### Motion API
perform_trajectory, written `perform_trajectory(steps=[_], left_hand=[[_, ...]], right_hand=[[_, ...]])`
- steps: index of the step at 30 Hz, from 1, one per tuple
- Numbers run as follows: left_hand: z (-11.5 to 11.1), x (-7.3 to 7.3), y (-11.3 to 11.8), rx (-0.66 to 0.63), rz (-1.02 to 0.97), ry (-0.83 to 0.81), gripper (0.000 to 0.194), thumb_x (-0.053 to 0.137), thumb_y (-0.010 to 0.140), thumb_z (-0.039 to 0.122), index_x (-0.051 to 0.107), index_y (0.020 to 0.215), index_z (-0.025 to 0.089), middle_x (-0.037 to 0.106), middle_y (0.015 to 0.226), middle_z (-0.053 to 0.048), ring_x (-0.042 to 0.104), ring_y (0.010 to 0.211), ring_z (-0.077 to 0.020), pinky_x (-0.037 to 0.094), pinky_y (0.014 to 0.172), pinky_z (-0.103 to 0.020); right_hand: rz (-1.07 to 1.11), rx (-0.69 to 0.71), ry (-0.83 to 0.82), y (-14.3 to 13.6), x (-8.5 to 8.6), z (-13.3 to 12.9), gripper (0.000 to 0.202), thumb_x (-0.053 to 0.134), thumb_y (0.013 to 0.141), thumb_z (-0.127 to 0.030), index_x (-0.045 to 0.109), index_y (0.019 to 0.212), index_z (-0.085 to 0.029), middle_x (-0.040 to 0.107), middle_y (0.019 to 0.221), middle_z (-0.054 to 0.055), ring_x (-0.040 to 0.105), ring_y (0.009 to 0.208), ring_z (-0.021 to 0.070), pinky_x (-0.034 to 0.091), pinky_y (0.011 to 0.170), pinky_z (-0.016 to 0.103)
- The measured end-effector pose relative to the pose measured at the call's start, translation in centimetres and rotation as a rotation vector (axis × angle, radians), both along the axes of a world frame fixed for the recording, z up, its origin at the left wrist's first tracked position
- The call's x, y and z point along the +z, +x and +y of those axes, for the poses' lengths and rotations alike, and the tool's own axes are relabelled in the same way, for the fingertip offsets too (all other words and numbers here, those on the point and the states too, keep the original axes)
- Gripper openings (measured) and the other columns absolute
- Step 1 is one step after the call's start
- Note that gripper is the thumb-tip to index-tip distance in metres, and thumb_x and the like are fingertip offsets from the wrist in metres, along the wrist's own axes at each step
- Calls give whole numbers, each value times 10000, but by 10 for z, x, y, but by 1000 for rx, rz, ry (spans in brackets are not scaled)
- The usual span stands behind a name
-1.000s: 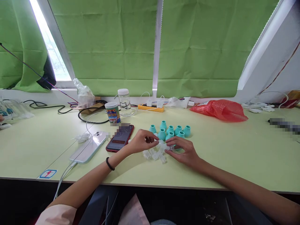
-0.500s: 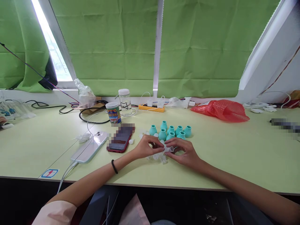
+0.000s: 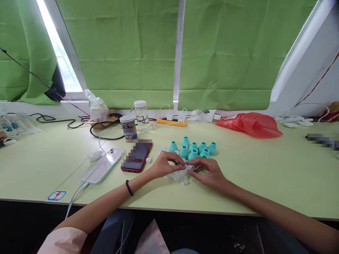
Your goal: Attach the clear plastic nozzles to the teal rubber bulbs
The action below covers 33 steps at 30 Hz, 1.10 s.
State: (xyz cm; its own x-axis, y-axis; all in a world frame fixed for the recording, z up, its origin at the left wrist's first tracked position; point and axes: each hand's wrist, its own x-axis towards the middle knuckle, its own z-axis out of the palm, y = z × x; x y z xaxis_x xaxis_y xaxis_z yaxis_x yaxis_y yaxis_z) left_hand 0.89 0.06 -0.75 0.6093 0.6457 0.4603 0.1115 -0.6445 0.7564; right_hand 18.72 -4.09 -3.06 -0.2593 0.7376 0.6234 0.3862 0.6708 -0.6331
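Thumb and fingertips of my left hand [image 3: 164, 165] are closed in a pinch at a small translucent plastic piece. Opposite it, my right hand [image 3: 209, 172] pinches the same clear plastic piece [image 3: 189, 168], which looks like a short tube. The fingertips of both hands nearly meet, so part of it is hidden. Below my fingers lie several loose clear plastic pieces [image 3: 184, 179] on the table. Just beyond the hands stand several turquoise vase-shaped pieces [image 3: 183, 152] with open necks, grouped close together; my right hand partly covers the nearest one.
Left of my hands lie a red-edged phone [image 3: 136, 157], a small white cap [image 3: 148, 160] and a pale phone [image 3: 102, 165] with a cable. Behind stand a patterned tub [image 3: 128, 127] and a clear jar [image 3: 142, 118]. An orange power strip [image 3: 172, 122] and red plastic bag [image 3: 250, 125] lie further back.
The clear tube has turned slightly between my fingers, and my right fingertips have shifted a little toward the left hand. The other things stay in place.
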Motion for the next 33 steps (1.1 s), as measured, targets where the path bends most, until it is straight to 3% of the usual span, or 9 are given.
perform_trajectory(steps=[8, 16, 24, 33], left_hand=[[4, -3, 0, 3, -28, -99, 176, 636, 609, 231, 649, 720, 96, 622, 678, -61, 559, 626, -123, 454, 587, -227], [6, -5, 2, -42, -76, -72, 154, 625, 628, 234, 658, 709, 107, 630, 708, -80, 564, 672, -144, 451, 615, -253], [4, -1, 0, -19, 44, 68, 234, 586, 671, 247, 629, 888, 168, 520, 746, -39, 470, 651, -97, 367, 522, -202], [6, -2, -2, -150, 159, 3, 375, 550, 696, 233, 520, 1067, 188, 443, 667, 7, 356, 561, -61, 307, 485, -180]], right_hand=[[34, -15, 9, -1, -1, 1, 175, 606, 648, -216, 566, 816, -190, 578, 827, 40, 587, 715, 148, 546, 547, 255], [46, -34, -25, 0, 1, 1, 176, 596, 661, -238, 569, 828, -192, 572, 826, 36, 577, 691, 134, 539, 538, 243], [87, -127, 1, -2, 3, 0, 162, 586, 670, -271, 562, 813, -199, 577, 789, 30, 557, 615, 115, 528, 489, 229], [107, -139, 14, 0, 3, -1, 164, 582, 677, -278, 552, 812, -191, 556, 758, 29, 550, 591, 113, 528, 481, 241]])
